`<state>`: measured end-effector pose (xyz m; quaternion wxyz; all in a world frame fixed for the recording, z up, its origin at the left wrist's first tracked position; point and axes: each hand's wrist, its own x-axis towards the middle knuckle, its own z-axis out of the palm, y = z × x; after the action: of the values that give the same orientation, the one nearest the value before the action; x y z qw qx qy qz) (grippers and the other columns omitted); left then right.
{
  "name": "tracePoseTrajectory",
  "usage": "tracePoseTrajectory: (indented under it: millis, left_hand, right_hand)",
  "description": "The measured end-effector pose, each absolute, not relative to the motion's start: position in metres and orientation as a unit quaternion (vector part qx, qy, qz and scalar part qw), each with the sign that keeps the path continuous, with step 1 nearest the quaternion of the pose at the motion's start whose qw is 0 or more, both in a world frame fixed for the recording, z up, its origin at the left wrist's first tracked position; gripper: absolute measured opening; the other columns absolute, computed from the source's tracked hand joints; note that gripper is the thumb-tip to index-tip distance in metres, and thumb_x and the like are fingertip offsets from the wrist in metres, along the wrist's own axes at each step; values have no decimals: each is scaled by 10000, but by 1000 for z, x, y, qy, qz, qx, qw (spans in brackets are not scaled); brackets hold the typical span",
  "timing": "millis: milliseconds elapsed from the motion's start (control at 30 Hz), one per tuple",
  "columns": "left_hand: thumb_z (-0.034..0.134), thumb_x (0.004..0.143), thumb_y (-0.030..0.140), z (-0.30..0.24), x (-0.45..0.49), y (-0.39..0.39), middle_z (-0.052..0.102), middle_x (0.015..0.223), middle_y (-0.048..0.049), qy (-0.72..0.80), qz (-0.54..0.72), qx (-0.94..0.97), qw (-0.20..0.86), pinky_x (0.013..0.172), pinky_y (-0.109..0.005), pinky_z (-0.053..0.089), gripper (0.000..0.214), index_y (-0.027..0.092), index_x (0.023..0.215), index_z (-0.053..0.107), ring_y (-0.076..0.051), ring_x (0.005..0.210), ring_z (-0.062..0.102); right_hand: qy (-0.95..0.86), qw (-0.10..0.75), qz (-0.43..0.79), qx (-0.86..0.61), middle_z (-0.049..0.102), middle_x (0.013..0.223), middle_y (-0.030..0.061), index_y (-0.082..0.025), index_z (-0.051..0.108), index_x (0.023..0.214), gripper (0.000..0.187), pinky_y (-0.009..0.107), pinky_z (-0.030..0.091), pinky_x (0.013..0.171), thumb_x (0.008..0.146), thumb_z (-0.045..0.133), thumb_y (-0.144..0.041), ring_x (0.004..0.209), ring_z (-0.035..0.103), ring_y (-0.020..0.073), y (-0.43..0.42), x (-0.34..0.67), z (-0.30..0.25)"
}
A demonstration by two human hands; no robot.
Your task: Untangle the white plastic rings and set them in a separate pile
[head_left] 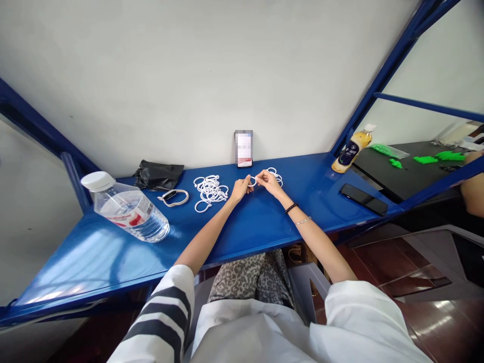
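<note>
Between my two hands is a white plastic ring [253,184], held a little above the blue table. My left hand [240,189] pinches its left side with closed fingers. On the opposite side, my right hand [268,181] grips the ring between thumb and fingertips. A pile of similar white rings [212,190] lies to the left of my left hand. Several more white rings [278,176] lie just behind my right hand, which partly hides them. Fine detail on the held ring is too small to make out.
A blue table [249,227] meets a pale wall. A phone [244,148] leans there. Leftward are a large water bottle [132,212], a black plastic bag [159,174] and a wristband [176,197]. Rightward stand a drink bottle [351,150] and a flat dark phone [363,198].
</note>
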<state>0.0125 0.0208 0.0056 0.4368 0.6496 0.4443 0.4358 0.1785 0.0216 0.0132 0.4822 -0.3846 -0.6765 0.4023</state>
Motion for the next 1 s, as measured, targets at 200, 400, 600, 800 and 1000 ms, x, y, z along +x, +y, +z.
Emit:
tracePoseTrajectory:
  millis: [200, 400, 600, 800, 1000]
  left_hand:
    - [345, 936, 489, 2, 13, 23, 568, 462, -43, 451, 434, 652, 429, 551, -238, 417, 606, 156, 504, 610, -112, 448, 511]
    - [341, 936, 431, 5, 14, 22, 595, 495, -45, 463, 418, 661, 416, 572, -238, 419, 580, 156, 513, 627, -109, 454, 515]
    - [389, 922, 499, 3, 15, 22, 602, 521, -22, 448, 427, 685, 384, 585, -242, 418, 525, 158, 601, 625, -108, 453, 514]
    - [405, 918, 471, 3, 14, 20, 622, 579, -17, 435, 416, 724, 336, 603, -242, 410, 434, 172, 680, 609, -122, 505, 535]
    - [492, 874, 377, 4, 16, 19, 644, 631, -16, 447, 364, 775, 260, 604, -244, 373, 298, 176, 684, 602, -149, 586, 563]
  right_hand:
    - [-664, 491, 394, -403, 589, 754, -5, -218, 530, 785, 350, 313, 477, 725, 755, 657, -543, 708, 564, 148, 22, 178, 13]
    - [-656, 509, 376, -412, 598, 735, -3, -221, 517, 738, 335, 325, 484, 731, 753, 658, -524, 689, 566, 149, 26, 179, 10]
    - [-620, 517, 406, -428, 638, 794, 17, -222, 607, 833, 353, 333, 512, 759, 703, 700, -536, 773, 615, 175, 26, 179, 10]
    - [-607, 508, 444, -420, 691, 926, 52, -214, 655, 916, 387, 349, 523, 832, 674, 743, -502, 882, 645, 194, 25, 178, 10]
    - [-626, 496, 450, -400, 707, 1007, 71, -210, 700, 969, 373, 373, 519, 894, 709, 731, -475, 959, 651, 212, 24, 178, 11]
